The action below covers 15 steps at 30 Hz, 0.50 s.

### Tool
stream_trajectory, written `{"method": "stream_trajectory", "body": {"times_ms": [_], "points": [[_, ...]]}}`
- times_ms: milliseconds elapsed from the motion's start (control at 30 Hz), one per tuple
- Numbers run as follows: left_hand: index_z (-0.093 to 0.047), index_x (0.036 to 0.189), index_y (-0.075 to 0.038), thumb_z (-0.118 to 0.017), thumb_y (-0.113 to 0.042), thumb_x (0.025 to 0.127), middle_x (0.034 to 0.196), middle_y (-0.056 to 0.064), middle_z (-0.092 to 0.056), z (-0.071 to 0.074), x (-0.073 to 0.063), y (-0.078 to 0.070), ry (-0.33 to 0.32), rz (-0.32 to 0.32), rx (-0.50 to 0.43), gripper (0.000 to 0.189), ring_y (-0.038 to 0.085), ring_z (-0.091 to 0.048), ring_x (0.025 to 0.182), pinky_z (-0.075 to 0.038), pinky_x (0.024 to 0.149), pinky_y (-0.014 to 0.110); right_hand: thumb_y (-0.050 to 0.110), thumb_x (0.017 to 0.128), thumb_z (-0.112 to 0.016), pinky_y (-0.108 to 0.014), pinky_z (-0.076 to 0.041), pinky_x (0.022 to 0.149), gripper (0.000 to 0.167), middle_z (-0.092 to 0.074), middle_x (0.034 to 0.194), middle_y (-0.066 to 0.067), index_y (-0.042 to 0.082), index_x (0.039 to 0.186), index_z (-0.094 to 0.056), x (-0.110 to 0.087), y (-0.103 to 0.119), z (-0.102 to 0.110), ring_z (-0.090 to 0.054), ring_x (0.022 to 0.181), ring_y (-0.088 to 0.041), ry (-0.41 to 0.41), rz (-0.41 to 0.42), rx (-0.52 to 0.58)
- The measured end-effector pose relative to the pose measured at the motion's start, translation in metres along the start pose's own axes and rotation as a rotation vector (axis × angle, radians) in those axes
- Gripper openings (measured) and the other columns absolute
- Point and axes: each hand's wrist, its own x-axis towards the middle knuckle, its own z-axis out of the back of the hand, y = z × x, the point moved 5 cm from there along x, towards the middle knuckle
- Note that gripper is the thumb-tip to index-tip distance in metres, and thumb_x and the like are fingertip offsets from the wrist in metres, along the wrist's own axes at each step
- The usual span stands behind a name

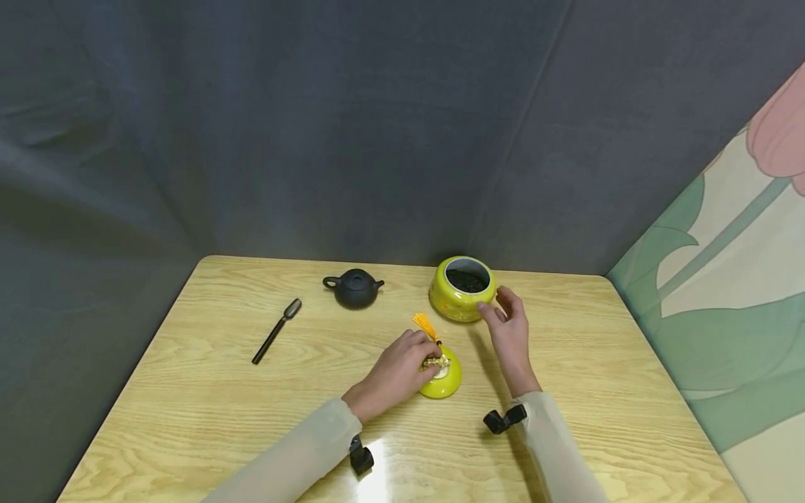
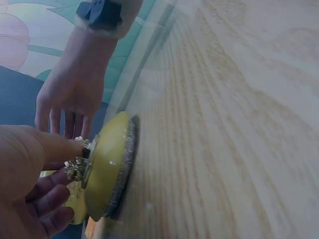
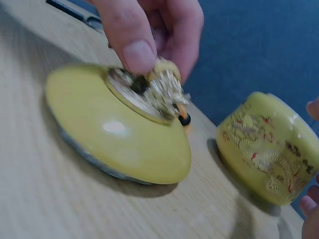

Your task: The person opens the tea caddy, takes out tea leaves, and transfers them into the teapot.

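My left hand (image 1: 396,367) pinches the gold ornate knob (image 3: 159,89) of a yellow domed lid (image 3: 99,119) between thumb and fingers. The lid sits low at the tabletop, knob side up, with an orange tassel (image 1: 425,325) trailing from the knob. Behind it stands a yellow jar (image 1: 449,307), upright and uncovered, with dark leafy contents (image 1: 467,281) inside. Gold dragon decoration (image 3: 271,167) shows on the jar in the right wrist view. At the jar's right side is my right hand (image 1: 511,339), its fingers relaxed and spread, thumb right by the wall.
A small black teapot (image 1: 356,289) stands left of the jar, near the table's back edge. Farther left lies a dark-handled scoop (image 1: 277,332). A dark curtain (image 1: 352,140) hangs behind the wooden table (image 1: 201,405); a flower-patterned cloth (image 1: 723,293) is on the right.
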Motion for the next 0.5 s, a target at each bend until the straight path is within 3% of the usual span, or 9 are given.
{"method": "stream_trajectory", "body": {"times_ms": [167,500], "points": [[-0.079,0.118,-0.015,-0.075,-0.027,0.101,0.115,-0.004,-0.069,-0.003,0.001,0.002,-0.003,0.014,-0.020,0.020,0.012,-0.060,0.106,-0.055,0.095,0.028,0.024,0.103,-0.072,-0.043,-0.026,0.135,0.079,-0.036,0.171,-0.016,0.006,0.166,-0.030,0.017,-0.008,-0.006,-0.033,0.162,-0.029,0.037,0.002,0.003],[-0.079,0.121,-0.014,-0.072,-0.029,0.104,0.115,-0.002,-0.067,-0.006,0.003,0.003,0.008,-0.024,-0.001,0.024,0.012,-0.058,0.104,-0.053,0.091,0.025,0.029,0.101,-0.076,-0.043,-0.028,0.133,0.090,-0.033,0.173,-0.012,0.012,0.170,-0.022,0.036,-0.011,-0.014,-0.035,0.159,-0.027,0.100,0.032,-0.045]]}}
